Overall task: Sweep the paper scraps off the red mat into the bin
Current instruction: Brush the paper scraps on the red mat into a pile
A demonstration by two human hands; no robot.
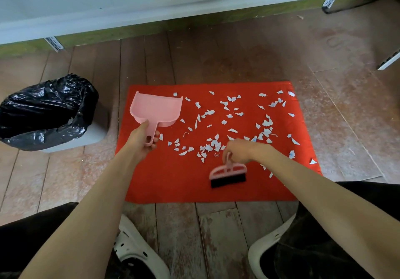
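A red mat [164, 183] lies on the wooden floor, strewn with several white paper scraps [211, 146] across its middle and right. My left hand [140, 140] grips the handle of a pink dustpan [155, 109], held over the mat's far left corner with its mouth facing away from me. My right hand [240, 151] holds the thin handle of a small pink brush [228, 174] with black bristles, which hangs just above the mat's near part. A grey bin [47, 114] lined with a black bag stands left of the mat.
A white cabinet or shelf unit [151, 1] runs along the far side, with metal brackets at its base. My knees in black trousers and white perforated shoes [134, 248] are at the near edge. Wooden floorboards [216, 58] surround the mat.
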